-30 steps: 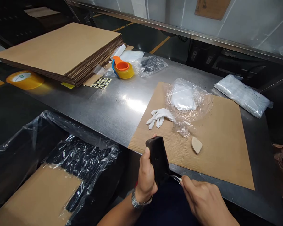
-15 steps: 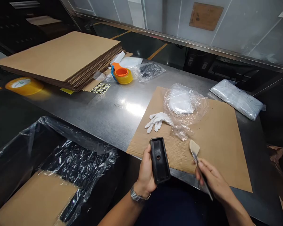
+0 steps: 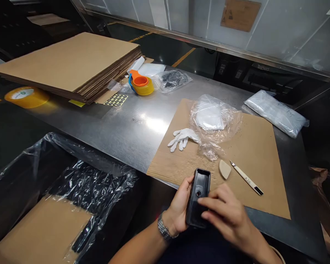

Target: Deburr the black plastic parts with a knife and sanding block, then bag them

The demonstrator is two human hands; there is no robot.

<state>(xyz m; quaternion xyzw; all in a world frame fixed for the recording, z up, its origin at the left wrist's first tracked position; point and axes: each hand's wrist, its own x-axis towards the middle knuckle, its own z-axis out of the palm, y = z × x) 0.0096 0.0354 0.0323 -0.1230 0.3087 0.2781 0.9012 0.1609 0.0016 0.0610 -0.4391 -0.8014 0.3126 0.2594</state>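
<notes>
An open, black, oblong plastic case (image 3: 193, 211) with a small round hole in its floor is held by the left hand (image 3: 178, 209), on whose wrist a silver metal-link watch (image 3: 165, 228) is worn. The fingers of the right hand (image 3: 228, 211) are held over the case's open side. On a brown cardboard sheet (image 3: 258, 146), laid on the grey metal bench (image 3: 107, 134), are placed a white-handled craft knife (image 3: 246, 177) marked "A26", a beige wedge-shaped block (image 3: 224, 169) and a white fabric glove (image 3: 183, 138).
</notes>
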